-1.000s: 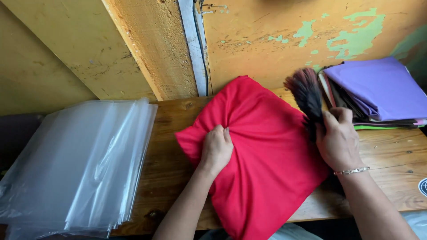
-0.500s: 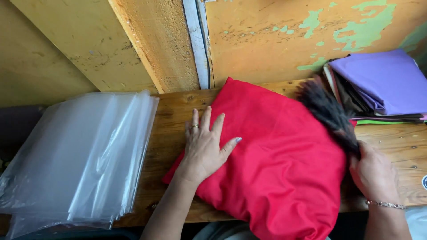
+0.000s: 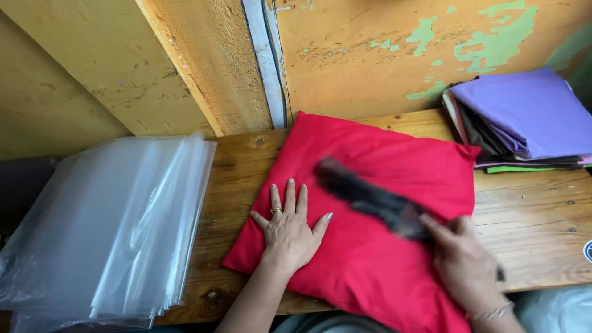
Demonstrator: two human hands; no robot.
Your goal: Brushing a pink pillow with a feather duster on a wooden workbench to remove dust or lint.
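Hands first: left hand lies flat, fingers spread, palm down on the red folded cloth, gripping nothing. Right hand is closed round the handle of a dark brush, blurred, bristles over the cloth's middle. Wooden desk carries everything; cloth sits mid-desk w/ its near edge hanging over the front. Clear plastic bags stacked at left, overhanging. Pile of folded fabrics, purple on top, at right by the peeling yellow wall.
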